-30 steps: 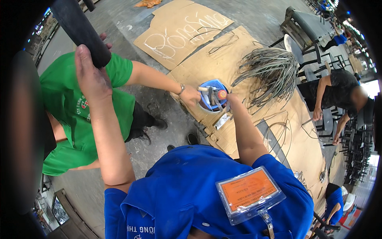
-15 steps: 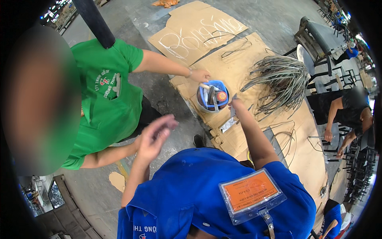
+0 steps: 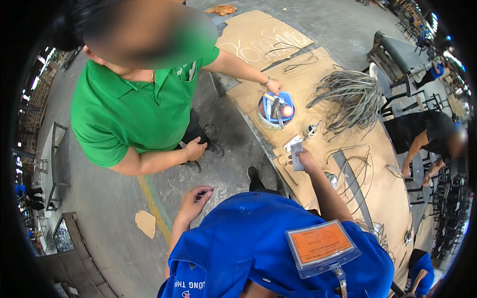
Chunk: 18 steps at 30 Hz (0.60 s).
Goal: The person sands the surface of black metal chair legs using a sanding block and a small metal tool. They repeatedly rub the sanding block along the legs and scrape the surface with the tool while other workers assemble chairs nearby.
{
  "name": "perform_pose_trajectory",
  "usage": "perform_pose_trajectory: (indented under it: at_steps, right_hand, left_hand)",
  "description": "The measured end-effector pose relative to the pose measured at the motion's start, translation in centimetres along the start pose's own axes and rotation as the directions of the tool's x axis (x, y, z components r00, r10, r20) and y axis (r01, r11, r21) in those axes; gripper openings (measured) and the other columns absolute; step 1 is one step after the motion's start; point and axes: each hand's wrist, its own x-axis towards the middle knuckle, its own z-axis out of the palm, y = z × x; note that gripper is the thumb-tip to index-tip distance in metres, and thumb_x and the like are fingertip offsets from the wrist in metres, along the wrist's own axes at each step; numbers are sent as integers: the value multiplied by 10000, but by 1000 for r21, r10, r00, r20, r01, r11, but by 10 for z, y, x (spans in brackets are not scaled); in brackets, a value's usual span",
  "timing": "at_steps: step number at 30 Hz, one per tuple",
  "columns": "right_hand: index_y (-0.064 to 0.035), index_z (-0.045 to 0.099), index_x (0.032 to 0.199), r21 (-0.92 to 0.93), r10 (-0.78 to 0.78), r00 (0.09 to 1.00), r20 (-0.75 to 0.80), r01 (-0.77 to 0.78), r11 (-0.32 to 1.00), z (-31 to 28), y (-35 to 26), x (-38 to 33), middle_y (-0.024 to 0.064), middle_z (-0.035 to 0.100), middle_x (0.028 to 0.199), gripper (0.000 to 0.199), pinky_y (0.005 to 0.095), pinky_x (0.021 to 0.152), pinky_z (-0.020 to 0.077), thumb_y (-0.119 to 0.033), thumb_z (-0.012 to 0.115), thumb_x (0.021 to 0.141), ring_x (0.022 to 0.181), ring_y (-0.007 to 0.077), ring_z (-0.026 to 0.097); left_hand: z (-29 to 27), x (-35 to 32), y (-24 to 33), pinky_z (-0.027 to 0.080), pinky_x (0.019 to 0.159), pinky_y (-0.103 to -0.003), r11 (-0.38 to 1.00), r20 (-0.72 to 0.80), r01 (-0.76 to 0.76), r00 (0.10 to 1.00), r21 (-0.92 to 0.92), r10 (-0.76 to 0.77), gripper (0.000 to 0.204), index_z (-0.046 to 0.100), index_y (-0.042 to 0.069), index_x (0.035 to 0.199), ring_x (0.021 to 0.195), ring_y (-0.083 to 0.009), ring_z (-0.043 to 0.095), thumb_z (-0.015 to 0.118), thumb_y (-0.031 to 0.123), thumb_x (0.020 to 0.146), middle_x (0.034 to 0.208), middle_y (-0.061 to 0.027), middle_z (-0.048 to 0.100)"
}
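My right hand (image 3: 302,160) reaches over the cardboard-covered table (image 3: 318,69) and pinches a small flat grey piece (image 3: 296,149) near the table's edge. My left hand (image 3: 195,196) hangs low above the concrete floor, fingers loosely curled and holding nothing. A round tub with a blue rim (image 3: 276,110), with tools standing in it, sits further along the table. A co-worker in a green shirt (image 3: 134,107) stands opposite, one hand (image 3: 273,86) touching the tub's rim and the other (image 3: 195,149) resting at thigh height.
A bundle of grey wires (image 3: 349,96) lies on the cardboard beyond the tub, with a small metal cup (image 3: 311,130) and bent wire loops (image 3: 355,171) nearby. A person in black (image 3: 426,135) leans over the table's right side. Dark metal chairs (image 3: 393,55) stand behind.
My right hand has drawn back from the blue tub and now holds the grey piece. My left hand has dropped from raised to low. The co-worker's hand stays at the tub.
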Motion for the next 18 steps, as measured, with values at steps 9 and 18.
perform_pose_trajectory:
  at_steps: [9, 18]
  right_hand:
    - [21, 362, 1293, -58, 16, 1000, -2, -16, 998, 1, 51, -55, 231, 616, 996, 403, 374, 625, 569, -41, 392, 896, 695, 303, 652]
    - [26, 373, 1295, -129, -45, 999, -26, 41, 991, 0, 59, -69, 204, 603, 1004, 387, 375, 648, 571, -35, 385, 913, 804, 288, 644]
  left_hand:
    - [5, -42, -24, 488, 742, -294, 994, 15, -75, 997, 75, 74, 243, 639, 33, 1065, 844, -172, 626, 626, 185, 877, 980, -102, 668]
    - [6, -58, -43, 492, 743, -301, 992, 7, -99, 995, 78, 99, 256, 636, 31, 1068, 854, -185, 633, 639, 190, 867, 987, -114, 669]
